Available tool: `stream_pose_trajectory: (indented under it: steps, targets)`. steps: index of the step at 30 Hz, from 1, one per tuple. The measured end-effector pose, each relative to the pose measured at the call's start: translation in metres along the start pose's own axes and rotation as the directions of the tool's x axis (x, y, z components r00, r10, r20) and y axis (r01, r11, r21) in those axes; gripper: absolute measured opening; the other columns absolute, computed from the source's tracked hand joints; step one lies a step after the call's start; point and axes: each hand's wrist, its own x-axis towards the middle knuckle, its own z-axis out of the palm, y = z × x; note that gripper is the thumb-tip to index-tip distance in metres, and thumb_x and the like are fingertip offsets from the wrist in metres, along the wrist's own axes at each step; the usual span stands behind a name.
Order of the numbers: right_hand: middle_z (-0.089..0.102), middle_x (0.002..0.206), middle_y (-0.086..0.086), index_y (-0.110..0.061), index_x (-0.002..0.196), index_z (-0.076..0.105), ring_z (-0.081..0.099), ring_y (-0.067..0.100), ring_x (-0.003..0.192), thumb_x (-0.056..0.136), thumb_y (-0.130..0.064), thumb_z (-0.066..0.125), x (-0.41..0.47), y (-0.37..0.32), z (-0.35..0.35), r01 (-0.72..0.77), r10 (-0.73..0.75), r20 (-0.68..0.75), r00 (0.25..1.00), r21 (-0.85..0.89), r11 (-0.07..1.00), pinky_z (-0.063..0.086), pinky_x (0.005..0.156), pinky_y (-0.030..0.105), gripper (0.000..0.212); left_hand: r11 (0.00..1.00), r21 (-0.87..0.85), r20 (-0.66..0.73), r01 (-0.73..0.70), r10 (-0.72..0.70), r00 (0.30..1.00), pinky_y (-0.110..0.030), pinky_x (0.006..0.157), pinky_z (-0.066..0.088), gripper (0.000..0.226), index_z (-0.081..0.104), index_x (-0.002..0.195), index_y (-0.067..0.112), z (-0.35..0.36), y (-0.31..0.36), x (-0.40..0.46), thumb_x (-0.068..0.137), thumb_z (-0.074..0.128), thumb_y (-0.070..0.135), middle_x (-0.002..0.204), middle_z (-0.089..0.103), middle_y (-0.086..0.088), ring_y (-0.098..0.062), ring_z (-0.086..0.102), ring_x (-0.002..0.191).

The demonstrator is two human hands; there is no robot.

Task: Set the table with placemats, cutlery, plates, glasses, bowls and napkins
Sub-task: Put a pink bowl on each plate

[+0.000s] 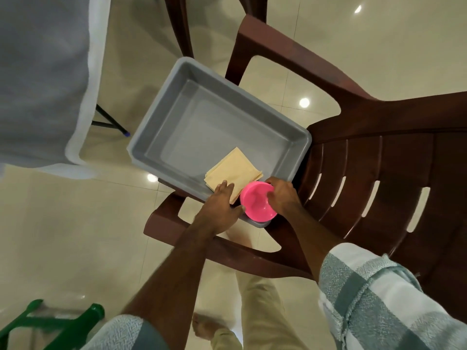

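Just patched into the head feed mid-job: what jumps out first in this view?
The bright pink bowl stands out, at the near corner of the grey tub that sits on the brown plastic chair; the right hand grips its rim. Beside it the left hand rests on the folded beige napkins lying in the tub. The cloth-covered table is at upper left.

A tub (177, 114) sits on a chair (379, 152), with a table (43, 79) to its left. In the tub's near corner lie napkins (233, 170), and a bowl (257, 202) just right of them.
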Motion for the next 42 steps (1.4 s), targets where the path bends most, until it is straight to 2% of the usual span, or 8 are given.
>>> stream_pose_trajectory:
  steps: [9,12,14,19,24,31,35,42]
  targets:
    - [0.071,0.114,0.013,-0.016,0.124,0.066,0.064,0.035,0.107,0.09,-0.011,0.051,-0.073,-0.056,-0.057,0.121,-0.117,-0.034,0.993,0.135,0.983,0.056,0.088,0.043,0.037,0.889,-0.457,-0.156,0.038,-0.122,0.98,-0.048,0.115,0.038,0.084,0.037,0.154,0.03,-0.041,0.026,-0.049,0.082,0.072,0.057,0.162,0.032,0.003,-0.027,0.043,0.14]
    - [0.073,0.106,0.01,-0.019,0.116,0.07,0.066,0.033,0.1,0.087,-0.016,0.054,-0.094,-0.099,-0.077,0.197,-0.191,-0.051,0.98,0.163,0.967,0.054,0.082,0.036,0.033,0.742,-0.669,-0.218,-0.042,-0.141,0.966,-0.032,0.105,0.041,0.059,0.049,0.144,0.029,-0.071,0.022,-0.085,0.092,0.067,0.05,0.137,0.052,0.012,-0.012,0.05,0.127]
    - [0.074,0.101,0.007,-0.022,0.113,0.072,0.067,0.03,0.095,0.082,-0.026,0.055,-0.11,-0.144,-0.088,0.265,-0.263,-0.041,0.964,0.186,0.946,0.052,0.078,0.031,0.036,0.642,-0.755,-0.292,-0.133,-0.147,0.945,-0.032,0.101,0.046,0.039,0.059,0.13,0.038,-0.096,0.011,-0.114,0.093,0.066,0.05,0.126,0.062,0.015,-0.013,0.058,0.123]
    - [0.076,0.096,0.005,-0.023,0.105,0.075,0.069,0.027,0.089,0.07,-0.039,0.054,-0.154,-0.277,-0.09,0.462,-0.468,-0.01,0.884,0.174,0.87,0.056,0.073,0.033,0.044,0.467,-0.842,-0.418,-0.271,-0.245,0.875,-0.044,0.078,0.061,0.023,0.059,0.118,0.046,-0.164,-0.042,-0.199,0.098,0.064,0.039,0.114,0.066,0.018,0.001,0.066,0.098]
    - [0.076,0.104,0.005,-0.024,0.11,0.074,0.069,0.028,0.098,0.08,-0.021,0.066,-0.204,-0.408,-0.044,0.605,-0.605,-0.038,0.795,0.123,0.787,0.049,0.076,0.027,0.031,0.313,-0.884,-0.456,-0.347,-0.417,0.786,-0.047,0.068,0.063,0.034,0.062,0.124,0.04,-0.227,-0.132,-0.27,0.092,0.07,0.033,0.129,0.061,0.003,-0.024,0.062,0.113]
    - [0.073,0.107,0.005,-0.022,0.113,0.068,0.067,0.03,0.1,0.084,-0.022,0.062,-0.254,-0.544,0.027,0.625,-0.624,-0.05,0.78,0.099,0.774,0.052,0.082,0.034,0.03,0.286,-0.895,-0.444,-0.343,-0.496,0.746,-0.043,0.06,0.06,0.046,0.064,0.122,0.032,-0.317,-0.249,-0.332,0.087,0.054,0.003,0.124,0.058,-0.006,-0.033,0.058,0.112]
    - [0.073,0.107,0.006,-0.018,0.119,0.069,0.067,0.027,0.098,0.083,-0.015,0.061,-0.263,-0.61,0.042,0.64,-0.638,-0.054,0.768,0.096,0.762,0.046,0.074,0.027,0.036,0.249,-0.899,-0.437,-0.359,-0.498,0.749,-0.046,0.062,0.061,0.046,0.059,0.128,0.027,-0.36,-0.297,-0.343,0.088,0.055,0.005,0.124,0.057,-0.008,-0.038,0.058,0.112]
    - [0.07,0.111,0.004,-0.015,0.124,0.064,0.065,0.025,0.098,0.086,-0.015,0.059,-0.246,-0.696,0.049,0.657,-0.648,-0.104,0.754,0.107,0.747,0.049,0.076,0.031,0.038,0.204,-0.897,-0.44,-0.391,-0.485,0.756,-0.053,0.072,0.063,0.045,0.046,0.129,0.018,-0.428,-0.342,-0.334,0.091,0.07,0.021,0.128,0.054,-0.01,-0.032,0.064,0.108]
